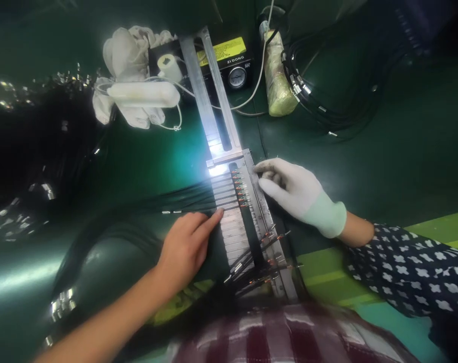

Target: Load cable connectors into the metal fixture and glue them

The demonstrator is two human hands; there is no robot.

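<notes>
A slotted metal fixture (pixel 234 237) lies lengthwise before me. Several thin black cables (pixel 198 194) enter its upper slots from the left, their stripped ends with orange and bare wires (pixel 242 189) lined up past the slots. My left hand (pixel 187 244) is bare; its index finger stretches out and touches the slot edge beside the lowest seated cable, the other fingers curled. My right hand (pixel 292 191), in a white glove with a mint cuff, is at the fixture's right edge, thumb and index finger apart with nothing visible between them. More loose cable ends (pixel 251 264) lie across the fixture's lower part.
Bright light falls on the fixture's upper part. Behind stand a black box with a gauge (pixel 237 77), white cloth gloves (pixel 126 55), a white oblong object (pixel 143 94) and a wrapped yellowish bundle (pixel 279 75). Coiled black cables (pixel 327 111) lie right; a dark cable heap (pixel 36 146) lies left.
</notes>
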